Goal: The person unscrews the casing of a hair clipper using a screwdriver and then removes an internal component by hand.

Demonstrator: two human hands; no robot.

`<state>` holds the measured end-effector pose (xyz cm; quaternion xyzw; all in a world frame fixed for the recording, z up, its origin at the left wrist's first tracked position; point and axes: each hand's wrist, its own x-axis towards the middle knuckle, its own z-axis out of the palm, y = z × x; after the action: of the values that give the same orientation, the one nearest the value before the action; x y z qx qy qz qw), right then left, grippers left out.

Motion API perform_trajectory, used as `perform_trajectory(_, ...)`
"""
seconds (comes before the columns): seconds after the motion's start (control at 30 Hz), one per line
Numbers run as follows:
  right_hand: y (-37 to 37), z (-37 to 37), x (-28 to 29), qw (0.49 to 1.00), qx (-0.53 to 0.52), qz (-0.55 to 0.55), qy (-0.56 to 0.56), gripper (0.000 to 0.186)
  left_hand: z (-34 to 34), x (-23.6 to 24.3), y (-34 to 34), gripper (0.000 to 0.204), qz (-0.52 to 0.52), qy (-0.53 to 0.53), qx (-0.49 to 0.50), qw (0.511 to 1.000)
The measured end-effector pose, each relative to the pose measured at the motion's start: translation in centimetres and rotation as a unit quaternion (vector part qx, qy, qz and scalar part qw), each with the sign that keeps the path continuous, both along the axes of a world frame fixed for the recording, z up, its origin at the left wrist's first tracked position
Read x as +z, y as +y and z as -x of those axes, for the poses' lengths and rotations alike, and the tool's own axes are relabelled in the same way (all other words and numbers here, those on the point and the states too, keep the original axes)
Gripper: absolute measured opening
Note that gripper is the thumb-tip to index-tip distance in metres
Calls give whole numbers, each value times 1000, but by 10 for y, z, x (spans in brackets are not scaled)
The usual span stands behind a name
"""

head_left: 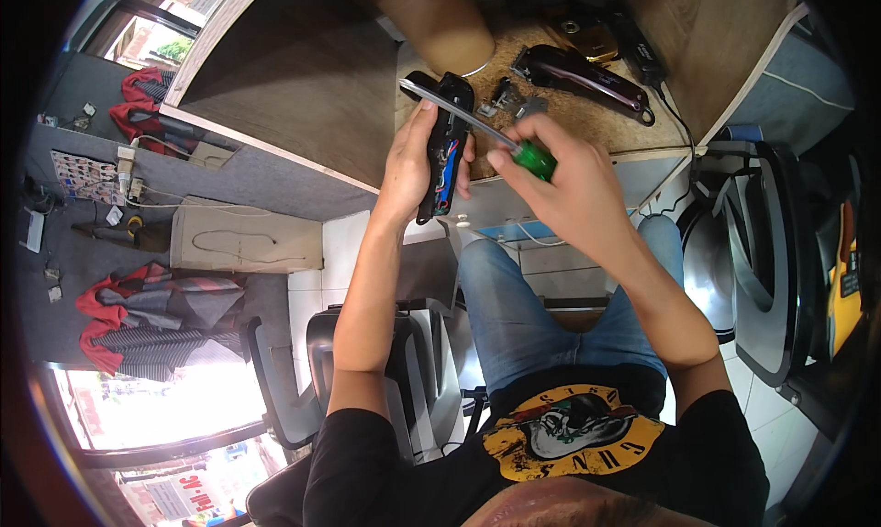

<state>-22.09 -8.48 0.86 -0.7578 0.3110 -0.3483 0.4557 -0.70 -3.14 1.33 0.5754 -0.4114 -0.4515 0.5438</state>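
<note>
"Green-handled screwdriver [535, 162] in the right hand [580, 171]: how do the fingers sit?"

"Pinching the handle with the thumb, the shaft slanting across the top of the open casing [454, 100]. Whether the tip touches it, I can't tell."

"Where's the casing?"

"Left of the maroon clipper [587, 84], raised off the surface [624, 138]. The left hand [402, 169] clasps it, thumb on one side, fingertips curled round the other."

"How would you do this well?"

"I'd brace the casing firmly, use small, controlled pressure and keep the shaft clear of the coloured wires [447, 173]. I'd also mind the loose parts [503, 97] just left of the clipper."

"And the arms?"

"Left forearm nearly upright; right one slanting in on the clipper's near side, hand turned so that the shaft points away from the clipper."
</note>
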Motion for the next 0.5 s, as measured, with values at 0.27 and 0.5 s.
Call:
perform_trajectory(0.27,-31,-42,-18,990,-23,142,5,21,-3,1,-3,60,10,22,-33,999)
perform_trajectory(0.5,-27,-43,-18,991,-27,131,7,20,-7,-2,0,61,-16,35,-8,999)
